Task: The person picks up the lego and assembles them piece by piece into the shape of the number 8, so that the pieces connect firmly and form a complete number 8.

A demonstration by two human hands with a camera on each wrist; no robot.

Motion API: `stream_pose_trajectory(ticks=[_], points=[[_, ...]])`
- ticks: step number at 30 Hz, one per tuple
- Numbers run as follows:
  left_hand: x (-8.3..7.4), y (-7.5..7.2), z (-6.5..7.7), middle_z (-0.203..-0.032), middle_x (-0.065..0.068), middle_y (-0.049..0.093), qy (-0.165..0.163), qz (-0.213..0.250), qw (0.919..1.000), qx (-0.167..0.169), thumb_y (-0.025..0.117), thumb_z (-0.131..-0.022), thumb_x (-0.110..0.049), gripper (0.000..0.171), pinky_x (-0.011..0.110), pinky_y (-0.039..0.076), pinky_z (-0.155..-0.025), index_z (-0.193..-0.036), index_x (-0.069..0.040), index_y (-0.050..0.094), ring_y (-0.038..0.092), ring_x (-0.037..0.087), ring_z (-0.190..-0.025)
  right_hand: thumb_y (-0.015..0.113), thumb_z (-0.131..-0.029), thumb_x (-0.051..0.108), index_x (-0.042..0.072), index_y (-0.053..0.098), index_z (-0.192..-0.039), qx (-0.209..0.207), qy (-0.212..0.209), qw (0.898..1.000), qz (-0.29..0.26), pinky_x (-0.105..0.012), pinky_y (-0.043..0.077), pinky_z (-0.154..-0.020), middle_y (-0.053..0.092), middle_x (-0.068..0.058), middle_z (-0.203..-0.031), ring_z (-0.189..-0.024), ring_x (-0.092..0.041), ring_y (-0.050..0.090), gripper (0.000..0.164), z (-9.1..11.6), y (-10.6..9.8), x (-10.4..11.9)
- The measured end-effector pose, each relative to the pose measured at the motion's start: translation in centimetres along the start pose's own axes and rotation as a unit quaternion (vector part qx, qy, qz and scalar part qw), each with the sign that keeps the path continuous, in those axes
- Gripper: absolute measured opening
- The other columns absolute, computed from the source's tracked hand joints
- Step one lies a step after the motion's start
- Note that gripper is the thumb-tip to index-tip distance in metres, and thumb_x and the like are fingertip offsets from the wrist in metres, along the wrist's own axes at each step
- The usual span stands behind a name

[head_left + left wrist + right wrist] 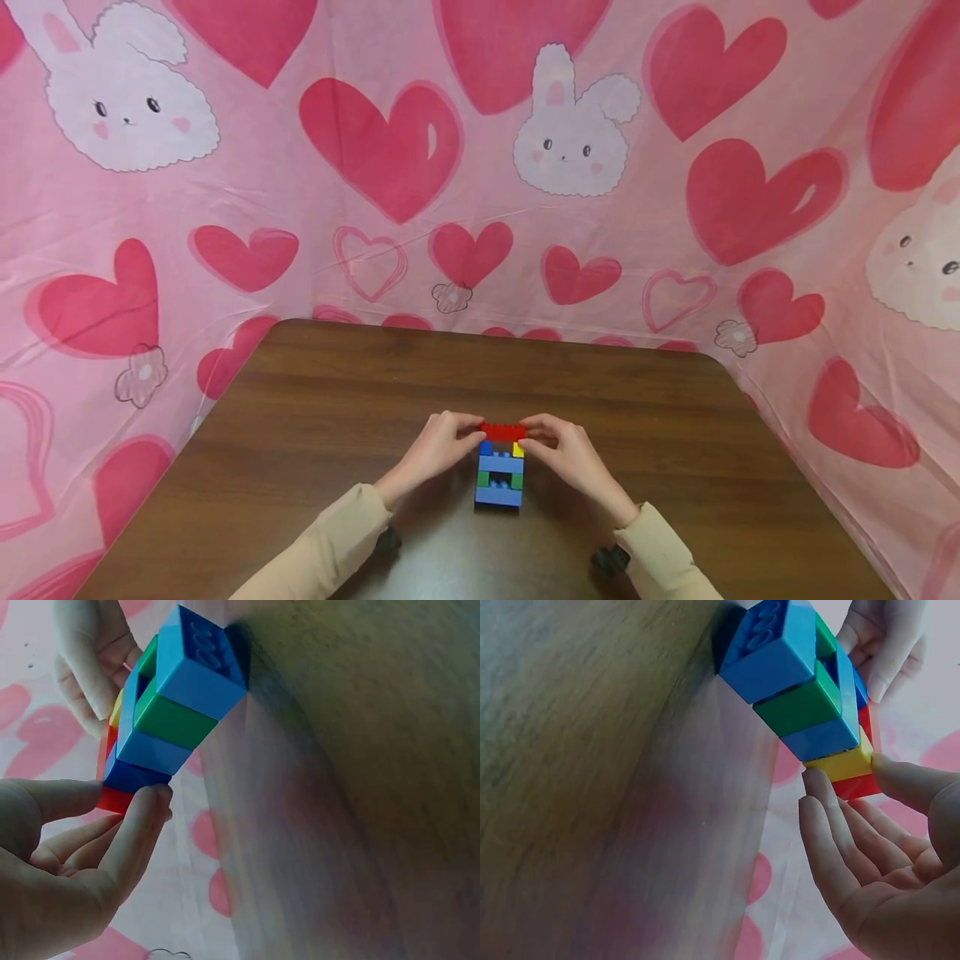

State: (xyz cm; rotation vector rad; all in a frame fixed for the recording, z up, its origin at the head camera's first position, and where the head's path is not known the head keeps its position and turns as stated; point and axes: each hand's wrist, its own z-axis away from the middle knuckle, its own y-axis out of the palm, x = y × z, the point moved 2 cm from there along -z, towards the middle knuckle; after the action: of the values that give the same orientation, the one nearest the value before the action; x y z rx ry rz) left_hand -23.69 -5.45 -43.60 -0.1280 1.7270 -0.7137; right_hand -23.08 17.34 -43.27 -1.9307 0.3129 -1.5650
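Observation:
A small tower of toy building bricks stands upright before me. Light blue bricks [498, 497] form its base and middle layer, with a pair of green bricks [799, 705] between them. Above sit a dark blue brick [135, 774] on the left and a yellow brick [844, 760] on the right, and a red brick [503, 432] bridges these at the top. My left hand [442, 439] pinches the red brick's left end between thumb and fingers. At the other end, my right hand [567, 448] pinches it likewise, thumb tip close by the yellow brick.
The tower stands on a brown wooden table [360, 375] with rounded far corners. Behind and beside it hangs a pink cloth [480, 200] printed with hearts and rabbits. Beige sleeves [330, 533] cover both forearms, and dark wrist cameras [611, 559] sit below the wrists.

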Motion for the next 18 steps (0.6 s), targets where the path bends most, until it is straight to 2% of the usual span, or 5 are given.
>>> stream_pose_trajectory(ticks=[7, 11, 18], points=[[0.6, 0.0, -0.6, -0.104, 0.013, 0.075, -0.022, 0.003, 0.9997, -0.003, 0.066, -0.095, -0.016, 0.036, 0.022, 0.053, -0.063, -0.127, 0.0, 0.065, 0.059, 0.02, -0.067, 0.072, -0.09, 0.02, 0.004, 0.068, -0.114, -0.009, 0.013, 1.0, -0.014, -0.036, 0.06, -0.084, 0.074, -0.016, -0.11, -0.095, -0.025, 0.073, 0.029, -1.1, 0.3, -0.6], [0.9, 0.0, -0.9, -0.108, 0.013, 0.075, -0.03, 0.002, 0.9995, -0.006, 0.066, -0.095, -0.017, 0.036, 0.025, 0.055, -0.069, -0.127, -0.001, 0.065, 0.063, 0.021, -0.074, 0.072, -0.091, 0.019, 0.004, 0.068, -0.117, -0.009, 0.017, 1.0, -0.009, -0.037, 0.06, -0.085, 0.073, -0.016, -0.113, -0.097, -0.026, 0.072, 0.031, -1.6, 0.6, -0.9], [1.6, -0.1, -1.7, -0.105, 0.012, 0.076, -0.026, -0.008, 0.9996, -0.011, 0.066, -0.095, -0.017, 0.034, 0.025, 0.055, -0.069, -0.125, -0.002, 0.067, 0.063, 0.018, -0.075, 0.072, -0.091, 0.022, 0.005, 0.068, -0.121, -0.013, 0.025, 1.0, -0.002, -0.038, 0.06, -0.083, 0.071, -0.016, -0.12, -0.101, -0.028, 0.071, 0.035, -2.0, 0.9, -1.2]])
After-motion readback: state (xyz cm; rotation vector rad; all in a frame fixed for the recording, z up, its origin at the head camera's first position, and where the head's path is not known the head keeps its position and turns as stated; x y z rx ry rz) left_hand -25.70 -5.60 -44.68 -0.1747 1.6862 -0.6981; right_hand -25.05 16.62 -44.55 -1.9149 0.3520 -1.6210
